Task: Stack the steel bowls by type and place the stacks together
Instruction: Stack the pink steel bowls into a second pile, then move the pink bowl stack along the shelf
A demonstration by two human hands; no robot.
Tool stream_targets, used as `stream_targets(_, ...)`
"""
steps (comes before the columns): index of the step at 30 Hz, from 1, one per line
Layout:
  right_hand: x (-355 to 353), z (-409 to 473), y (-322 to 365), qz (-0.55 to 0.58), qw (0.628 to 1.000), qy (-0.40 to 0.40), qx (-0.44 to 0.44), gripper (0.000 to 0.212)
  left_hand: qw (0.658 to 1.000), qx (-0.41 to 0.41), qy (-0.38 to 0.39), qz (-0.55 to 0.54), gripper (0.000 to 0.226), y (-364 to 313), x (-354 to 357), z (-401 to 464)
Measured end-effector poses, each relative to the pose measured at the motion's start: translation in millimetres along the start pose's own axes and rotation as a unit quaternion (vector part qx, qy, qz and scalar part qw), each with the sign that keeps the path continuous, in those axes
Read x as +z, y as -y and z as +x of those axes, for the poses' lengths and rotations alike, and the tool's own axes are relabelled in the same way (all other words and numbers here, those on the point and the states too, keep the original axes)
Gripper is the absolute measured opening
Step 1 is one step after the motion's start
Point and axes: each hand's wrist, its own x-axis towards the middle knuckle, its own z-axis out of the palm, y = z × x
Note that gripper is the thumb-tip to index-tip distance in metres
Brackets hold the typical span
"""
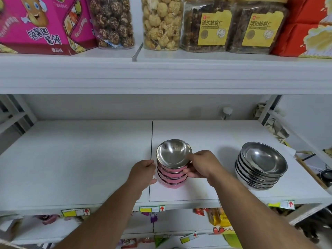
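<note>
A stack of several small steel bowls with pink outsides (173, 159) stands at the middle of the white shelf (71, 159), near its front edge. My left hand (143, 173) presses against the stack's left side. On the stack's right side my right hand (201, 164) has its fingers curled around the upper bowls. A second stack of several wider plain steel bowls (261, 164) rests to the right, apart from the pink stack and untouched.
The upper shelf holds a pink box (45, 24), jars of snacks (161, 22) and a red box (309, 26). A seam (151, 150) splits the shelf just left of the pink stack. Price tags (152, 209) hang on the front edge. Clutter lies at the far right.
</note>
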Motion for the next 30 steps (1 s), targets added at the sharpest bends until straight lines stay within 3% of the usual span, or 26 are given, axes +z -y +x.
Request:
stream_targets(3, -2, 2, -3, 0.018, 1.000, -0.010, 0.002, 0.027, 1.000, 0.000, 0.001, 0.006, 0.040, 2, -1, 3)
stream_targets(6, -7, 3, -11, 0.032, 0.998, -0.049, 0.000, 0.046, 1.000, 0.005, 0.004, 0.011, 0.044, 5, -2, 4)
stream_targets(11, 1, 3, -36, 0.048, 0.994, -0.099, 0.011, 0.040, 0.998, -0.012, 0.033, -0.051, 0.046, 17, 0, 6)
stream_targets(13, 8, 4, -46, 0.071, 0.994, -0.079, 0.034, 0.035, 0.994, -0.036, 0.044, -0.093, 0.049, 22, 4, 4)
stream_targets(16, 15, 9, -58, 0.144, 0.987, -0.033, 0.063, 0.045, 0.989, -0.053, 0.062, -0.125, 0.050, 29, 9, 2)
stream_targets(20, 18, 16, -64, 0.203, 0.975, -0.004, 0.088, 0.038, 0.985, -0.051, 0.087, -0.141, 0.023, 30, 14, -1)
stream_targets(22, 19, 17, -64, 0.217, 0.972, 0.015, 0.091, 0.028, 0.985, -0.049, 0.079, -0.146, 0.024, 31, 17, 0)
stream_targets(30, 16, 25, -69, 0.205, 0.976, 0.040, 0.059, 0.034, 0.986, -0.045, 0.063, -0.148, 0.032, 29, 29, -8)
